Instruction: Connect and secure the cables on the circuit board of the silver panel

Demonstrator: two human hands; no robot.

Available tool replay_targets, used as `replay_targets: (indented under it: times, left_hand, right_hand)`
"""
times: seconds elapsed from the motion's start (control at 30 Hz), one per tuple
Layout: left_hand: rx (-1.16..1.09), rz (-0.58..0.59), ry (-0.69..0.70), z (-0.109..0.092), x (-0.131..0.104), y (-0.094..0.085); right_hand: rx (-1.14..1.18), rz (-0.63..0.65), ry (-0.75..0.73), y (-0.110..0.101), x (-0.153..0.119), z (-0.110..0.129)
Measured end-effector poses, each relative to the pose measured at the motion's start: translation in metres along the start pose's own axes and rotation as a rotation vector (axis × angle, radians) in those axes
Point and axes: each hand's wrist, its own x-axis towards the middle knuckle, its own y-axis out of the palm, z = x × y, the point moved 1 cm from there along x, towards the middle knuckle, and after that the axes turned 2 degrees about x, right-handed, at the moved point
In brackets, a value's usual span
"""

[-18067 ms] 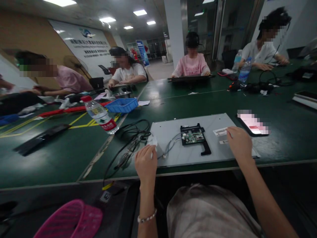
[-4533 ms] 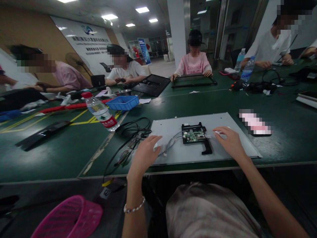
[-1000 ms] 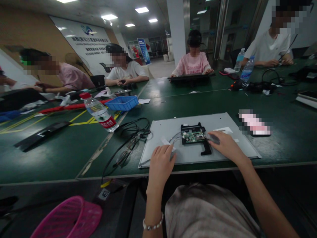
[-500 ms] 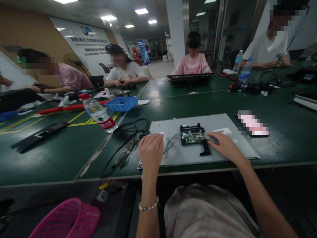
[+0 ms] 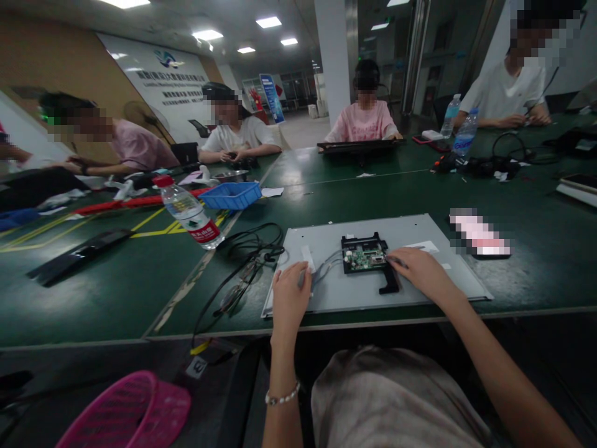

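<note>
A flat grey panel [image 5: 321, 298] lies on the green table in front of me. On it sits a black bracket [image 5: 388, 279] with a green circuit board [image 5: 366, 258], and grey cables [image 5: 326, 266] run from its left side. My right hand [image 5: 422, 270] pinches a slim grey tool [image 5: 396, 260] at the board's right edge; the tool's exact kind is unclear. Over the panel's left edge is my left hand [image 5: 290, 295], its fingers curled together around a small greyish item too indistinct to name, near the cables and a white label [image 5: 306, 254].
Black cables [image 5: 252, 249] and eyeglasses [image 5: 233, 295] lie left of the panel, near a water bottle [image 5: 193, 218] and a blue tray [image 5: 233, 195]. A phone [image 5: 480, 233] lies at right. A pink basket [image 5: 153, 410] is below the table edge. Several people sit around the table.
My left hand has lowered slightly and turned, so its thumb side shows more. My right hand stays at the board's right edge with the tool. The view has shifted slightly.
</note>
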Motion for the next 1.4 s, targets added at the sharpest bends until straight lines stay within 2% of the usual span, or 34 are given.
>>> replay_targets:
  times: [0.1, 0.3, 0.47, 0.53, 0.63, 0.73, 0.83, 0.97, 1.07, 1.2, 1.4]
  left_hand:
    - [0.001, 0.033, 0.034, -0.002, 0.0, -0.001]
    - [0.036, 0.047, 0.057, -0.004, -0.001, -0.001]
    - [0.076, 0.014, 0.071, -0.006, -0.001, -0.003]
    - [0.078, -0.02, 0.076, -0.015, -0.002, -0.003]
    - [0.013, -0.015, 0.104, -0.041, -0.002, 0.002]
    - [-0.024, 0.1, 0.194, -0.072, -0.002, 0.013]
    - [-0.016, 0.172, 0.258, -0.09, -0.001, 0.027]
    - [0.001, 0.214, 0.281, -0.088, 0.0, 0.041]
    - [0.006, 0.242, 0.283, -0.083, -0.002, 0.043]
    - [0.007, 0.248, 0.276, -0.083, -0.003, 0.042]
    - [0.009, 0.25, 0.272, -0.086, -0.002, 0.041]
  right_hand:
    - [-0.094, -0.025, 0.022, -0.001, -0.001, 0.001]
    - [-0.25, -0.252, 0.128, -0.01, -0.015, -0.017]
    - [-0.307, -0.214, 0.177, -0.003, -0.022, -0.031]
    - [-0.263, -0.239, 0.182, -0.001, -0.021, -0.029]
    - [-0.146, -0.274, 0.153, -0.002, -0.012, -0.016]
    - [0.004, -0.219, 0.059, -0.004, 0.01, 0.003]
    - [0.1, -0.127, -0.059, -0.005, 0.041, 0.021]
    - [0.076, 0.032, -0.112, -0.002, 0.081, 0.041]
    - [0.057, 0.067, -0.102, 0.001, 0.097, 0.052]
    - [0.03, 0.07, -0.071, 0.004, 0.104, 0.058]
    - [-0.048, 0.054, -0.004, 0.01, 0.108, 0.054]
